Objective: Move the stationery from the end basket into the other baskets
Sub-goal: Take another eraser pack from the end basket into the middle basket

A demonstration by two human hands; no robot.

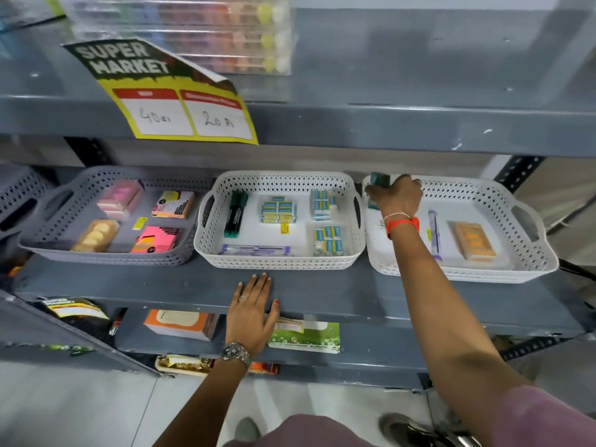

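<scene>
Stationery in the end basket [529, 250], the white one at the right end of the shelf [322, 291], is down to a few pieces, so by my reading the job is well along but not finished. Taking the middle basket [277, 262] as the landmark: the end basket stands just to its right, nearly touching it, and the grey basket [106, 256] stands just to its left. The middle basket already carries green markers, small blue-and-yellow packs and a clear pen pack along its front wall; the grey one carries pink and orange note pads and a pack of pale round pieces. Which of these came from the end basket cannot be told.

Left to move, as far as shows: an orange pack [472, 241] on the side of the end basket far from the middle basket, and a slim purple pen pack [433, 233] nearer to it.

The right hand [398, 196] is over the end basket's corner nearest the middle basket, fingers closed on a small dark teal item [379, 179]; what it is stays unclear, since the hand covers most of it. The forearm also hides part of that basket's floor, so more may lie there. The left hand [254, 309] lies flat, fingers spread and holding nothing, on the shelf edge in front of the middle basket.
</scene>
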